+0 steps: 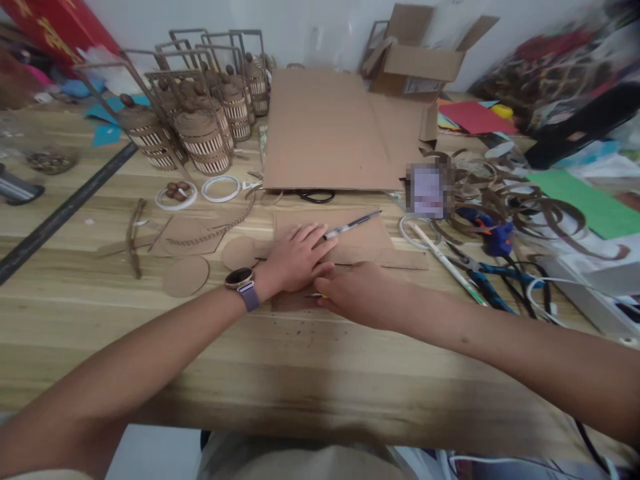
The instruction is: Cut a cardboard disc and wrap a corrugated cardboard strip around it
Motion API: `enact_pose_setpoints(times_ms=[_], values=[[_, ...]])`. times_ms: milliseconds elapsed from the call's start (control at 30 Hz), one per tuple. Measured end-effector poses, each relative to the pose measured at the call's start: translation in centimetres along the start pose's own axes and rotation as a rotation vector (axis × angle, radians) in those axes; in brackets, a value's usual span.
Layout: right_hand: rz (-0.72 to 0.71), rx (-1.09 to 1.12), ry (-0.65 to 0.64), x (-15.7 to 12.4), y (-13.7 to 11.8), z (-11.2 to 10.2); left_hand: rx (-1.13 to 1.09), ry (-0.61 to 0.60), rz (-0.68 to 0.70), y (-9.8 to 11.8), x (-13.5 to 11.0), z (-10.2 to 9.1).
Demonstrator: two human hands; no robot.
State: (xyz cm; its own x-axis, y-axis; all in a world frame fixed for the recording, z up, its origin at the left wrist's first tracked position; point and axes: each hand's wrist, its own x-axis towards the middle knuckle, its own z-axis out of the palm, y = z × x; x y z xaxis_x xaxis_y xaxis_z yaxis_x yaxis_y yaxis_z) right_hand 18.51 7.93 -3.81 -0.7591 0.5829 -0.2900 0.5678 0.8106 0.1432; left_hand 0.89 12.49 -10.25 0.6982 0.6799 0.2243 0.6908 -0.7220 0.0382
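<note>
My left hand [297, 259], with a watch on the wrist, lies flat with fingers stretched on a brown cardboard sheet [370, 233] in the middle of the wooden table [300, 360]. A pen [353, 224] lies at its fingertips, pointing up to the right. My right hand [357, 293] is closed just below and to the right, touching the left hand, its fingers pinched on a small tool with a yellow bit showing; I cannot make out what it is.
Cardboard discs [186, 275] and strips lie left of the hands. Several small cardboard lanterns [203, 137] stand at the back left, a large flat cardboard [325, 130] and an open box [415, 57] behind. Pliers [483, 270], glue gun [495, 237], curled strips [520, 193] at right.
</note>
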Motion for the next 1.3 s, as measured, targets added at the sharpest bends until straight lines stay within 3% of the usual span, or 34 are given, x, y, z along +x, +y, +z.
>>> enact_pose_setpoints(times_ms=[233,700,1300], values=[[-0.076,-0.082,-0.02,0.7,-0.4,-0.2,0.026,0.015,0.008,0.2,0.0,0.0],[-0.079,-0.132,-0.093,1.4,-1.1,-1.4,0.054,0.041,0.004,0.2,0.1,0.2],[-0.12,-0.097,-0.012,1.3,-0.5,-0.5,0.043,0.036,0.006,0.2,0.1,0.2]])
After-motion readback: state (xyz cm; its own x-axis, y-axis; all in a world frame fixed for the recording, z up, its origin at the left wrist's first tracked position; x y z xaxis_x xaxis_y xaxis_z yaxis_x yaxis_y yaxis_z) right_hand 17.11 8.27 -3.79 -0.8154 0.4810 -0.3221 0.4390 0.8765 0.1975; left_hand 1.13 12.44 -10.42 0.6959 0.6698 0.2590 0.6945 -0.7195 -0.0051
